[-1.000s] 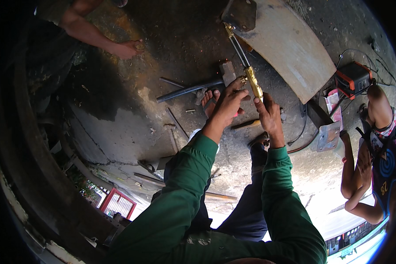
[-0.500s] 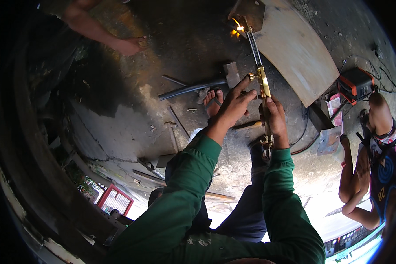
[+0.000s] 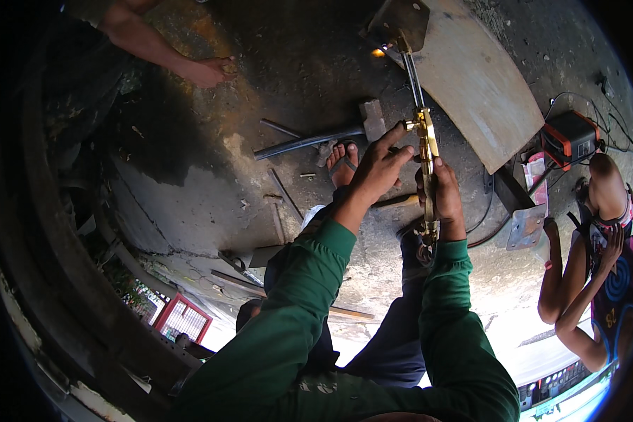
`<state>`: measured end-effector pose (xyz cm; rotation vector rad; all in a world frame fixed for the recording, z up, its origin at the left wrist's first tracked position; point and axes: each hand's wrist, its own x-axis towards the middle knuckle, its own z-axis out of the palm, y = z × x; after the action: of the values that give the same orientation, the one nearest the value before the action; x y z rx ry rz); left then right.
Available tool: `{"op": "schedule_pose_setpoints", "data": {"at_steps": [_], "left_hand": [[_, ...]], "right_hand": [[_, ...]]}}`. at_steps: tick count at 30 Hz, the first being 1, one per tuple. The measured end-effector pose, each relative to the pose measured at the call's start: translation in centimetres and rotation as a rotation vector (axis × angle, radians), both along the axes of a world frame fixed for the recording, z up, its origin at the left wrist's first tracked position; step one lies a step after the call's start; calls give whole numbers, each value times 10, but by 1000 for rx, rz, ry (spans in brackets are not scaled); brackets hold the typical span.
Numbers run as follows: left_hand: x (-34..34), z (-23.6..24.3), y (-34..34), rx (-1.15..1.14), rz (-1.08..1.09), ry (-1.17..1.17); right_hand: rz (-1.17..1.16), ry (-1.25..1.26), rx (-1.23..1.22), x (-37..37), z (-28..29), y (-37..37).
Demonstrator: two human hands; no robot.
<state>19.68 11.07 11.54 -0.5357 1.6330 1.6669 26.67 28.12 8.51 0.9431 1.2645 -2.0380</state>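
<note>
My right hand [image 3: 444,186] is wrapped round the body of a brass cutting torch [image 3: 427,141] with steel tubes running up to its head. My left hand [image 3: 387,165] has its thumb and forefinger on the torch's side valve knob [image 3: 410,125], with its other fingers curled. A small flame [image 3: 379,52] glows just left of the torch head. The head lies over a dark metal plate [image 3: 399,20] on a large curved, pale metal sheet [image 3: 481,98], with a sledgehammer [image 3: 371,117] lying left of the torch on the concrete floor.
Another person's arm [image 3: 144,49] reaches in at upper left. A second person [image 3: 598,267] is at right beside an orange-black machine [image 3: 568,141] with cables. Steel bars [image 3: 285,190], a wooden-handled tool [image 3: 395,202] and a bent bracket [image 3: 525,226] lie around my feet.
The torch and my hands have shifted slightly right; a bright flame appeared at the tip, then shrank. My right hand sits lower on the torch. The person at right has moved an arm.
</note>
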Motion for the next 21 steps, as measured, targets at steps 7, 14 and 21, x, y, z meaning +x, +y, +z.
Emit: {"op": "schedule_pose_setpoints", "data": {"at_steps": [7, 14, 21], "left_hand": [[-1, -1, -1, 4, 6, -4], [-4, 0, -2, 44, 1, -27], [-6, 4, -3, 42, -32, -18]], "right_hand": [[-25, 4, -57, 0, 2, 0], [-37, -17, -91, 0, 3, 3], [-30, -11, -77, -2, 4, 1]]}}
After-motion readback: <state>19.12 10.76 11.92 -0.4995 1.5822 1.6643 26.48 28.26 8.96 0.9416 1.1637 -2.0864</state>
